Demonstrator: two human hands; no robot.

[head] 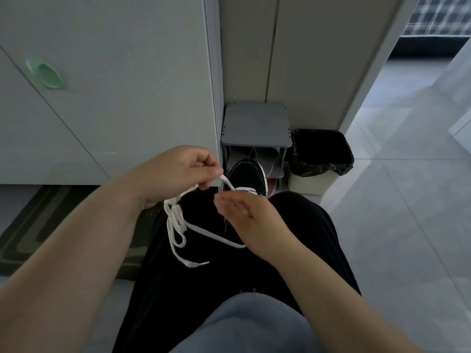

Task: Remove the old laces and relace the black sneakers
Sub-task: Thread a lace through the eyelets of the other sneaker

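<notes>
A black sneaker (248, 175) with a white sole edge rests on my lap, toe pointing away. A white lace (178, 225) runs from the sneaker's eyelets up to my left hand (178, 171), which pinches it between thumb and fingers above the shoe. The rest of the lace hangs in loops over my black trousers, its tipped end lying near my left thigh. My right hand (242, 210) hovers beside the sneaker with straight fingers and holds nothing; part of the lace passes under its wrist.
A small grey stool or rack (256, 123) stands ahead against the wall. A bin with a black liner (321, 154) is to its right. A white cabinet with a green handle (48, 75) fills the left. A dark mat (38, 225) lies on the tiled floor.
</notes>
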